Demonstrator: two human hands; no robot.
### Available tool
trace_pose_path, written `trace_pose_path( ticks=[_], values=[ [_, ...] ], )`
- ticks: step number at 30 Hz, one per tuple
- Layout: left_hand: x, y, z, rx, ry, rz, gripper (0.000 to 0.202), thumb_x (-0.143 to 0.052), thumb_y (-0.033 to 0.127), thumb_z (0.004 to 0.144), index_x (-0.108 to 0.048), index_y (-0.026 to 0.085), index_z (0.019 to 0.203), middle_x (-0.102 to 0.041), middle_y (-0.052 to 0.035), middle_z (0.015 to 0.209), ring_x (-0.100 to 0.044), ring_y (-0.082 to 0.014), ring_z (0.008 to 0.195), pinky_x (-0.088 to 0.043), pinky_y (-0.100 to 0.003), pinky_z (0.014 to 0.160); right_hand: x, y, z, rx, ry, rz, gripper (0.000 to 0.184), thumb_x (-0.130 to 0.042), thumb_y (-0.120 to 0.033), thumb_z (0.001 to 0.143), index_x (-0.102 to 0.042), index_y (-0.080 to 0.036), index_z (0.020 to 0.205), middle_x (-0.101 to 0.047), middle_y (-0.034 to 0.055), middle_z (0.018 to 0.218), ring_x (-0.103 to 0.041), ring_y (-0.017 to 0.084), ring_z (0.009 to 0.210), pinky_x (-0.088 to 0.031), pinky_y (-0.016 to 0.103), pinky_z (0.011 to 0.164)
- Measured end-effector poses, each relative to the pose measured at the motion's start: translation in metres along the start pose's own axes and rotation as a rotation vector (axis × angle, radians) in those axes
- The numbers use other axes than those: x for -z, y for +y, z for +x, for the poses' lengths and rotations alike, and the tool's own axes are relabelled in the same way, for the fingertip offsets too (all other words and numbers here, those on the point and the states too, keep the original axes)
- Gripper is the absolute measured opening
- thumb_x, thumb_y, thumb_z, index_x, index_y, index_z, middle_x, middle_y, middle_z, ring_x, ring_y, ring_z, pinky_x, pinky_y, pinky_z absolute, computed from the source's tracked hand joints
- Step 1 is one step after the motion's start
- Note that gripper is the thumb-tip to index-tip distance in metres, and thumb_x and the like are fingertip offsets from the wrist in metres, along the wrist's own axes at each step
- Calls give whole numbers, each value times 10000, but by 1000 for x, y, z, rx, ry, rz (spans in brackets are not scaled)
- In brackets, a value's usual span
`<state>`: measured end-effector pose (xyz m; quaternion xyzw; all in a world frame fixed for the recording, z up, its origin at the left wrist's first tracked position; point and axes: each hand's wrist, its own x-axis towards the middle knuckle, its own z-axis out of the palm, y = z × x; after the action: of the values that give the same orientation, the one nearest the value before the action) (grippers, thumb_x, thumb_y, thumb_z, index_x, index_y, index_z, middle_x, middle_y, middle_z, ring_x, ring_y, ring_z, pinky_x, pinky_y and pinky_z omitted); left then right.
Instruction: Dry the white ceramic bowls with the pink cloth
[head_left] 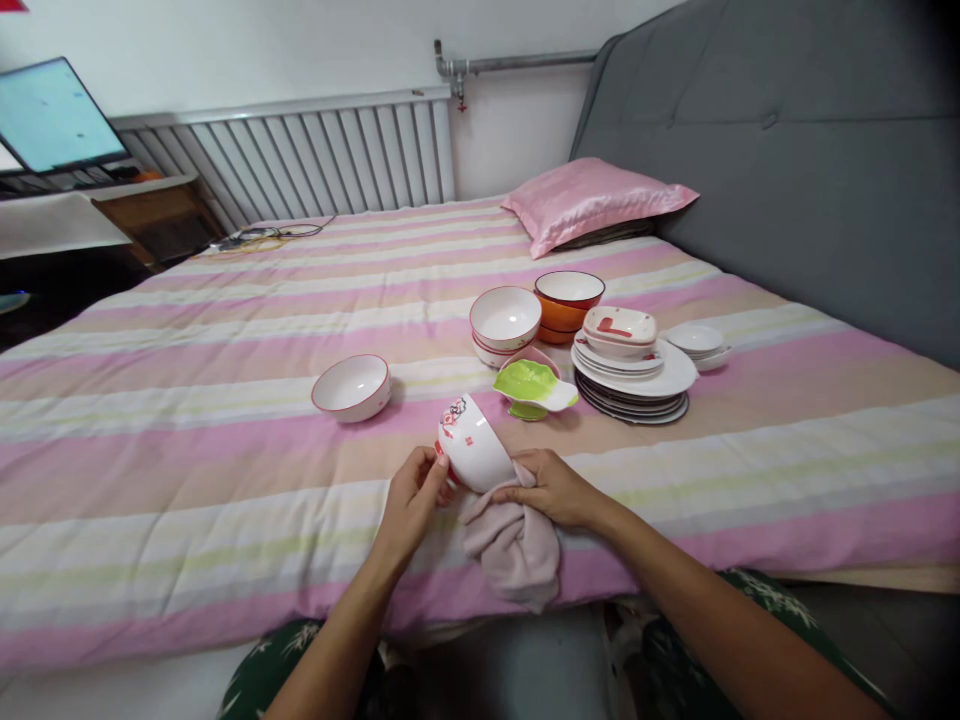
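Observation:
Tilted on its side above the bed's front part is a white bowl [480, 450] with a red-and-black printed pattern. My left hand [415, 495] grips it at the left, thumb on the outside and fingers curled round it. At the bowl's lower right, my right hand [555, 488] is closed on a pinkish-grey cloth [517, 550], which touches the bowl and hangs down. Just beyond the bowl stands a green leaf-shaped dish [529, 382]. Another white bowl with a red rim [352, 388] sits upright to the left.
Farther back are stacked white bowls [506, 318] and orange bowls [568, 300]. On the right stand a pile of plates [679, 375] topped by square dishes [619, 328], and small saucers [696, 338]. A pink pillow [600, 195] lies by the grey headboard [787, 150]. Cables [277, 234] lie at the far left.

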<state>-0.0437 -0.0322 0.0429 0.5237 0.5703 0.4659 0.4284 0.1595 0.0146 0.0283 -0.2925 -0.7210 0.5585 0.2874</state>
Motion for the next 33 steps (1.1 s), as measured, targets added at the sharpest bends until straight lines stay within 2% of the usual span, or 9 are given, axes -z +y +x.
trace_pose_path(
  ticks=[7,11,15,21,26,33],
  values=[
    [0,-1,1,-16,17,12,361,-523,524,819,-528,175,728,-520,22,559,-481,-125,515,-384,-241,517,0,-3,2,109,22,-166,277,-645,-399,784,-726,-168,913,-732,52,908,-651,230,812,-480,320,763],
    [1,-1,1,-21,-1,47,353,-512,508,831,-515,176,710,-512,23,561,-475,-121,517,-376,-239,520,-1,-1,3,112,83,-185,260,-661,-393,772,-733,-170,882,-721,40,857,-635,226,811,-476,312,758],
    [1,1,-1,-25,-10,24,312,-550,480,818,-515,175,762,-517,27,584,-488,-118,531,-385,-229,530,-6,-2,2,69,144,-163,271,-668,-398,761,-728,-137,802,-687,43,820,-612,203,751,-468,284,690],
    [0,6,-5,-27,-54,54,337,-697,417,715,-524,172,869,-558,15,656,-519,-118,570,-381,-212,526,-11,-10,-3,-50,194,64,323,-660,-454,747,-670,-132,767,-609,-1,665,-533,144,605,-415,230,539],
    [-2,8,-6,-33,-52,48,327,-694,406,712,-515,180,866,-580,15,643,-529,-122,566,-391,-218,525,-12,-13,-2,-54,200,218,304,-666,-447,744,-660,-151,808,-616,-4,698,-535,138,626,-435,231,575],
    [-4,5,-4,-15,-43,62,340,-689,399,718,-482,182,878,-560,31,611,-518,-116,538,-376,-217,508,-11,-8,-1,-72,162,238,302,-671,-420,746,-665,-134,842,-641,5,726,-564,145,661,-454,243,626]
  ],
)
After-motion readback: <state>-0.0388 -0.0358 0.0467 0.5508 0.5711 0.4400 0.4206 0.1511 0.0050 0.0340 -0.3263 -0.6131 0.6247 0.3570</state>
